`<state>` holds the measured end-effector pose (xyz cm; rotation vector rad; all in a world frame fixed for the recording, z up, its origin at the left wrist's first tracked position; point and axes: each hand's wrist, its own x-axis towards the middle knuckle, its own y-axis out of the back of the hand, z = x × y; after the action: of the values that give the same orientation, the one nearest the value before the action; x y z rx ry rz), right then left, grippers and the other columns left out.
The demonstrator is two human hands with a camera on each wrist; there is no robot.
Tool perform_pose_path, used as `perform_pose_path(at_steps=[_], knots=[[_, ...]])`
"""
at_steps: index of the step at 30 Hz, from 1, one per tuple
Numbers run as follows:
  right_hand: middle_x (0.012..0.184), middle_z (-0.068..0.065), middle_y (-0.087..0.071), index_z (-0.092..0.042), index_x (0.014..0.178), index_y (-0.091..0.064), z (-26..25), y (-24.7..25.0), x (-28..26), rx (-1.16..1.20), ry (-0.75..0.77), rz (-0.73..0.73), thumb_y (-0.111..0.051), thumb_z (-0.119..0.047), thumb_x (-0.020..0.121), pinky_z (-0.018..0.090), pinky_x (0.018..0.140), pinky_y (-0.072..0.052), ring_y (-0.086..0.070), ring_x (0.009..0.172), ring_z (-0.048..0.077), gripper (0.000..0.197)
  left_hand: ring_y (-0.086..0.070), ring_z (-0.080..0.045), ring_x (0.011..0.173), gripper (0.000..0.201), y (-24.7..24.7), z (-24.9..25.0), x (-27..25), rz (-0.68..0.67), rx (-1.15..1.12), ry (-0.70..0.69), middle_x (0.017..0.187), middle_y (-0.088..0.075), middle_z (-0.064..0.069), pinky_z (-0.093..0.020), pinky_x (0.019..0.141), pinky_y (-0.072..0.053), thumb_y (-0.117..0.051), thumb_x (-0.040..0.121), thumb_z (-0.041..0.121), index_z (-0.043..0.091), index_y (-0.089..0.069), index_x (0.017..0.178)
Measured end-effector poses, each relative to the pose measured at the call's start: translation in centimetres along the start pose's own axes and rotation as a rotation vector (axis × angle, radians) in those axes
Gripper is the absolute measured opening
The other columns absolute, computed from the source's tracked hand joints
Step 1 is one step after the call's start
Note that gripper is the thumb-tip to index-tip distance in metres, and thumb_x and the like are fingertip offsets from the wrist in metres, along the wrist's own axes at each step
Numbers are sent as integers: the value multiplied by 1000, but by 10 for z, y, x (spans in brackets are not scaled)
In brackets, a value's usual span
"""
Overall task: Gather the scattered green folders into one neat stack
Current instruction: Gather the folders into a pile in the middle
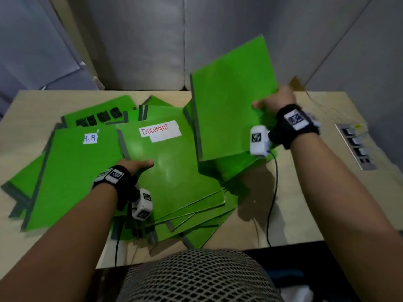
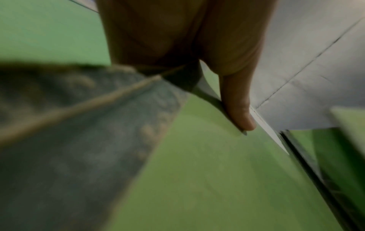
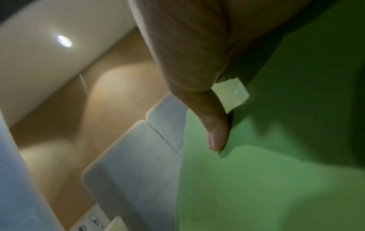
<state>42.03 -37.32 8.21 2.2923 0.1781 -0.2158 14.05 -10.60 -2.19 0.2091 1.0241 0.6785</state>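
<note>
Several green folders lie scattered and overlapping on the wooden table (image 1: 294, 203). One labelled "DOCUMENT" (image 1: 174, 171) tops the middle pile, and one labelled "H.R" (image 1: 76, 171) lies to its left. My left hand (image 1: 139, 165) holds the DOCUMENT folder at its left spine edge, thumb (image 2: 239, 109) flat on the cover and fingers hidden beneath. My right hand (image 1: 274, 101) grips a plain green folder (image 1: 229, 101) by its right edge and holds it lifted and tilted above the right-hand folders. Its thumb (image 3: 215, 129) presses on the folder's face (image 3: 256, 179).
A folder with black scribbled marks (image 1: 98, 112) lies at the back left. A metal socket panel (image 1: 355, 144) is set into the table at the right. Grey padded panels (image 1: 139, 40) stand behind the table. A mesh chair back (image 1: 196, 277) is at the front edge.
</note>
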Motion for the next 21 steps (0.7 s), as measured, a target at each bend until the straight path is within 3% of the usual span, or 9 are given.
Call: perform_pose_path(at_steps=[3, 6, 8, 10, 12, 15, 18, 20, 21], knots=[[117, 11, -66, 3, 117, -60, 44, -44, -15, -66, -142, -197, -91, -27, 61, 46, 92, -54, -65, 104, 28, 71, -58, -41, 107, 105, -1, -6, -1, 11, 51, -16, 127, -55, -25, -51, 91, -51, -82, 64, 48, -3, -34, 142], [131, 19, -59, 5, 130, -51, 74, -81, -47, -218, -210, -399, -86, -28, 70, 39, 94, -51, -60, 116, 33, 78, -60, -40, 106, 120, 1, -11, 1, -8, 89, -46, 129, -55, -25, -46, 85, -53, -80, 53, 65, -1, -34, 142], [136, 18, -55, 4, 135, -47, 84, -101, -63, -289, -220, -426, -80, -31, 78, 34, 89, -48, -57, 120, 34, 74, -63, -35, 98, 137, 2, -12, 5, -41, 74, -66, 125, -60, -22, -40, 81, -54, -74, 36, 80, -3, -38, 139], [143, 19, -47, 1, 139, -41, 86, -116, -77, -367, -197, -376, -76, -40, 80, 36, 97, -45, -50, 127, 35, 80, -63, -36, 102, 157, 2, -15, 14, -51, 67, -65, 126, -61, -18, -47, 88, -53, -66, 13, 88, -3, -40, 139], [147, 20, -35, -5, 142, -37, 82, -122, -81, -485, -129, -329, -71, -57, 78, 44, 107, -37, -36, 134, 37, 89, -60, -38, 112, 162, 2, -18, 21, -73, 63, -51, 130, -60, -15, -52, 92, -51, -65, 6, 88, 0, -41, 139], [152, 20, -20, -11, 148, -25, 80, -123, -73, -412, -134, -314, -68, -67, 72, 52, 112, -27, -20, 141, 39, 104, -55, -39, 121, 156, 2, -20, 27, -86, 67, -50, 132, -58, -20, -54, 95, -47, -67, 11, 88, 1, -42, 138], [155, 20, -20, -5, 150, -18, 79, -128, -66, -345, -180, -289, -69, -68, 71, 48, 116, -26, -20, 144, 37, 113, -56, -39, 120, 144, -4, -31, 59, -94, 11, -90, 129, -60, -16, -55, 97, -46, -73, 18, 84, 10, -44, 138], [154, 20, -25, -6, 150, -19, 72, -135, -69, -308, -201, -362, -71, -67, 69, 48, 113, -32, -28, 142, 37, 114, -67, -31, 103, 139, -6, -27, 57, -100, -50, -81, 128, -61, -17, -52, 86, -55, -81, 24, 76, 16, -39, 141], [153, 19, -28, -6, 150, -20, 69, -140, -72, -284, -209, -401, -74, -64, 69, 47, 110, -36, -32, 140, 38, 113, -71, -25, 81, 135, -4, -21, 42, -107, -63, -66, 120, -64, -20, -44, 68, -60, -84, 33, 71, 13, -35, 144]])
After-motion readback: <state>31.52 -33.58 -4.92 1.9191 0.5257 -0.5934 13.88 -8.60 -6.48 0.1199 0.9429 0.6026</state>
